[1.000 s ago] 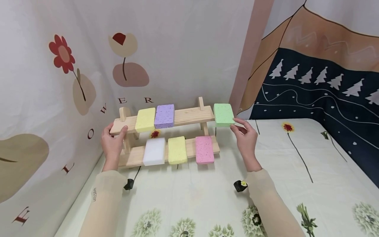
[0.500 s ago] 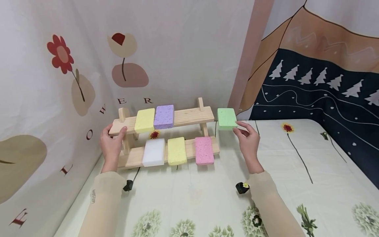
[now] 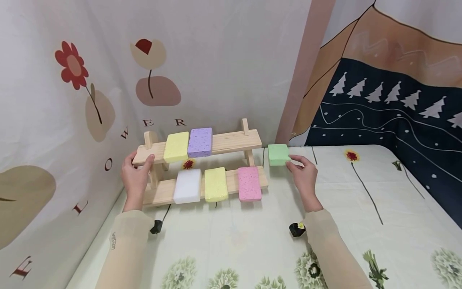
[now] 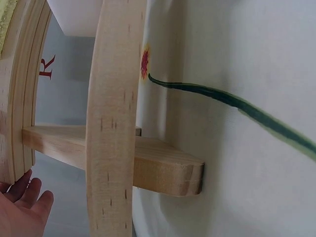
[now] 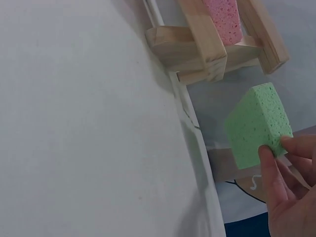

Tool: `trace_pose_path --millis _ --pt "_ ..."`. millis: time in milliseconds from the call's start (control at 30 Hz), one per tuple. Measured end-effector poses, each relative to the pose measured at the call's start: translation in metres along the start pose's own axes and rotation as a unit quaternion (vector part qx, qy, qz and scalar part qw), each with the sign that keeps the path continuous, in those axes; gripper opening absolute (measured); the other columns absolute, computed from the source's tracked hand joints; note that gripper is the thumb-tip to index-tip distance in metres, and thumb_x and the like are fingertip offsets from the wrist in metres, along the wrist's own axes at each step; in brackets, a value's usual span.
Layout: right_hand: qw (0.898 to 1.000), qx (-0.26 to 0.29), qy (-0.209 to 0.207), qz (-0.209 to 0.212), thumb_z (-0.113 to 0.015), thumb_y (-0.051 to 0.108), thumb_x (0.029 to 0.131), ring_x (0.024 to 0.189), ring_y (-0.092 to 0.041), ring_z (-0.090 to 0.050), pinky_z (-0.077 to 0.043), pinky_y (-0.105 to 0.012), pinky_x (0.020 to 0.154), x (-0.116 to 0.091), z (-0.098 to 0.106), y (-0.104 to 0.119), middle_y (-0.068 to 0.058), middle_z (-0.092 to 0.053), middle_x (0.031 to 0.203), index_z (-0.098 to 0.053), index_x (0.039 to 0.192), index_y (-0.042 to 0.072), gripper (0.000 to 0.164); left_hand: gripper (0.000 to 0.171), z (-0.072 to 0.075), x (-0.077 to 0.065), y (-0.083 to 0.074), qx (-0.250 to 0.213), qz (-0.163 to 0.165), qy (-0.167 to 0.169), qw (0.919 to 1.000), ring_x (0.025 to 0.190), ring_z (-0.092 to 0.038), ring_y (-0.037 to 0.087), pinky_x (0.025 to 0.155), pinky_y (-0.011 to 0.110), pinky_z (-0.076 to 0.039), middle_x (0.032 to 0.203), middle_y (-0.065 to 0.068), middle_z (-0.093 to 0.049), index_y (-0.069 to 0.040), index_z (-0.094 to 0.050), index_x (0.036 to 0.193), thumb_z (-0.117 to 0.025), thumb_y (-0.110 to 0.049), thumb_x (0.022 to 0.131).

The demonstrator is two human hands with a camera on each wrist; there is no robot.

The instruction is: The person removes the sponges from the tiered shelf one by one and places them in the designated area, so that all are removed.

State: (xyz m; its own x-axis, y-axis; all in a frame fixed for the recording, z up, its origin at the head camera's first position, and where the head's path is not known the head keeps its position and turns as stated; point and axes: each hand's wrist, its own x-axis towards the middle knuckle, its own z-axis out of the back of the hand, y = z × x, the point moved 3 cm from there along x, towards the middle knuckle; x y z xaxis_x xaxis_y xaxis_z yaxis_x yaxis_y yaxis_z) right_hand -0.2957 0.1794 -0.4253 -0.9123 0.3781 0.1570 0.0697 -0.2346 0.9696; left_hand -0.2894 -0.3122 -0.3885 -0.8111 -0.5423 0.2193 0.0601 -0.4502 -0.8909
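My right hand [image 3: 304, 176] pinches a green sponge [image 3: 278, 155] by its near right corner, to the right of a two-tier wooden rack [image 3: 234, 141]. In the right wrist view the green sponge [image 5: 256, 126] is held up off the table, apart from the rack. My left hand [image 3: 135, 174] grips the left end of the rack's upper shelf between thumb and fingers. On that shelf lie a yellow sponge [image 3: 176, 147] and a purple sponge [image 3: 200, 142]. The lower shelf bears a white sponge [image 3: 187, 186], a second yellow sponge [image 3: 216, 184] and a pink sponge [image 3: 249, 184].
A floral cloth [image 3: 231, 233] covers the table. Behind the rack hangs a pale curtain [image 3: 223, 60] with printed flowers and letters. At the right, a dark printed cloth [image 3: 382, 112] with white trees stands upright.
My right hand has carried the green sponge right and downward, away from the upper shelf's end, and the sponge has tilted flatter. The left hand stays on the rack.
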Motion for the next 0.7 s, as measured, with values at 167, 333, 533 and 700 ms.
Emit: trace_pose_path --millis 167,333,533,700 --pt "0.999 -0.029 0.004 -0.017 -0.069 0.007 0.090 0.061 0.019 -0.057 -0.048 -0.004 0.062 0.001 0.000 -0.006 -0.021 -0.069 0.123 -0.071 0.117 0.001 0.028 0.077 0.000 0.000 0.000 0.004 0.003 0.000 1.0000 0.143 -0.042 0.030 0.119 0.046 -0.037 0.155 0.013 -0.041 -0.010 -0.037 0.152 -0.064 -0.050 0.092" --pt "0.998 -0.066 0.008 -0.021 -0.069 0.008 0.090 0.058 0.020 -0.054 -0.045 -0.003 0.060 0.002 0.000 -0.011 -0.019 -0.071 0.120 -0.072 0.117 0.003 0.028 0.076 0.001 -0.001 -0.001 -0.001 -0.001 -0.004 1.0000 0.142 -0.043 0.030 0.119 0.045 -0.037 0.154 0.014 -0.042 -0.009 -0.038 0.151 -0.066 -0.048 0.092" --pt "0.994 -0.105 0.015 -0.020 -0.069 0.009 0.089 0.068 0.013 -0.058 -0.044 -0.005 0.068 0.003 0.002 -0.014 -0.016 -0.072 0.119 -0.072 0.117 0.005 0.028 0.076 0.001 0.000 0.000 -0.003 0.002 -0.003 1.0000 0.142 -0.042 0.029 0.120 0.043 -0.036 0.155 0.013 -0.042 -0.009 -0.039 0.151 -0.067 -0.048 0.092" --pt "0.991 -0.125 0.030 -0.025 -0.067 0.008 0.090 0.108 -0.022 -0.068 -0.042 -0.017 0.086 0.003 0.004 -0.016 -0.018 -0.071 0.120 -0.070 0.119 0.004 0.030 0.077 0.000 0.002 0.002 -0.009 0.004 -0.001 0.9999 0.142 -0.042 0.029 0.119 0.044 -0.036 0.155 0.012 -0.041 -0.009 -0.039 0.151 -0.067 -0.048 0.091"
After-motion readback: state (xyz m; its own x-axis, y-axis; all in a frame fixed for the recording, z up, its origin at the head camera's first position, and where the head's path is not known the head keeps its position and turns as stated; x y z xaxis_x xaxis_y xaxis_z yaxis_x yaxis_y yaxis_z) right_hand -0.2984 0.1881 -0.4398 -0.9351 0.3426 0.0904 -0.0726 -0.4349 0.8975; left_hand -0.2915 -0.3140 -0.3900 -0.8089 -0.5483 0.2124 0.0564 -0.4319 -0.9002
